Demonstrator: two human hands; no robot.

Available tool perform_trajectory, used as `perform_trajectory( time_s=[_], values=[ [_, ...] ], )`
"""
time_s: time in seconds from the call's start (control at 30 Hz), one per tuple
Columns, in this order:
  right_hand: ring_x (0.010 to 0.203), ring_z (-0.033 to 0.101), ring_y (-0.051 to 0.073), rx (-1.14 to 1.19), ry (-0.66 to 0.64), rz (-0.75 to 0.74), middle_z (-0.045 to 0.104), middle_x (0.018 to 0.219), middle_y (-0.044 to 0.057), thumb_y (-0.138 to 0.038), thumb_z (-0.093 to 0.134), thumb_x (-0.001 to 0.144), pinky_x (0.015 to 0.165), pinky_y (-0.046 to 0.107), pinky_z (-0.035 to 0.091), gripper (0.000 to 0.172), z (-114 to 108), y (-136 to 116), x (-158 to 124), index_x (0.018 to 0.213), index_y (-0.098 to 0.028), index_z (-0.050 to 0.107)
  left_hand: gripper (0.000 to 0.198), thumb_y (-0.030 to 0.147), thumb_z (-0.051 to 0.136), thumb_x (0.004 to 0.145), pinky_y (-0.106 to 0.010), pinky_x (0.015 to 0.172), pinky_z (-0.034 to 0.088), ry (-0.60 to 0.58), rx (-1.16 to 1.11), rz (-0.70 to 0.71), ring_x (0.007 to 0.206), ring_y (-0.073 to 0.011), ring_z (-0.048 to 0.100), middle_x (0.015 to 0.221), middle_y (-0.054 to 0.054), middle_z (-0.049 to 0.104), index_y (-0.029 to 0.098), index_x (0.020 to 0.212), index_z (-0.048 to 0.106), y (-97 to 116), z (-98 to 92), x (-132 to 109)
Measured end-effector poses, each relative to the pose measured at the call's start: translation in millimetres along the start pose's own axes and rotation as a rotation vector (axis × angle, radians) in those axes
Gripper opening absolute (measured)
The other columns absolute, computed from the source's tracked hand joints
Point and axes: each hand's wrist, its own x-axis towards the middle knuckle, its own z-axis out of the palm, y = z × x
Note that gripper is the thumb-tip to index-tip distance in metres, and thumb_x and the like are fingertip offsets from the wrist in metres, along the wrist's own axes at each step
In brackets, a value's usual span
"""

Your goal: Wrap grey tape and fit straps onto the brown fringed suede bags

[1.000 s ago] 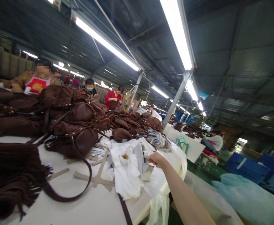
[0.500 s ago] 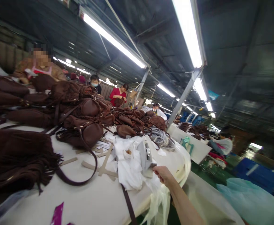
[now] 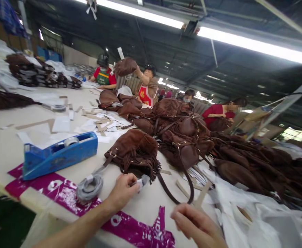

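Observation:
My left hand (image 3: 122, 191) is closed on a grey translucent wrapped piece (image 3: 142, 182) at the front edge of a brown fringed bag (image 3: 134, 150). The bag lies on the table, its strap leading to a coil wrapped in grey film (image 3: 90, 187) left of my left hand. Nearer me on the right, my right hand (image 3: 196, 222) hovers with curled fingers, thumb close to the forefinger. Anything in that pinch is too small to make out. Beneath my hands a purple printed plastic strip (image 3: 130, 227) runs along the table's near edge.
A blue tape dispenser (image 3: 60, 155) stands at the left. Brown bags (image 3: 181, 120) are heaped behind and to the right. Paper scraps (image 3: 106, 124) litter the table (image 3: 6, 141). White sheeting (image 3: 243, 196) lies at right. A co-worker (image 3: 147, 86) across the table raises a brown bag (image 3: 126, 66).
The view has swung left. My right hand has left the white sheeting and come back nearer the fringed bag. My left hand, holding the wrapped piece, is now in view.

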Motion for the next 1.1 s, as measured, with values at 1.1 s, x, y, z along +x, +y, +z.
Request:
perform_trajectory(
  time_s=[1.1],
  values=[
    [0.044,0.033,0.008,0.264,-0.116,0.144,0.053,0.053,-0.005,-0.036,0.069,0.062,0.045,0.023,0.019,0.027,83.2,-2.3,58.3,0.078,-0.015,0.065,0.021,0.033,0.045,0.073,-0.031,0.074,0.034,0.064,0.167,0.067,0.075,-0.02,0.051,0.065,-0.001,0.056,0.021,0.057,0.05,10.8,-7.0,-3.6]
  ],
)
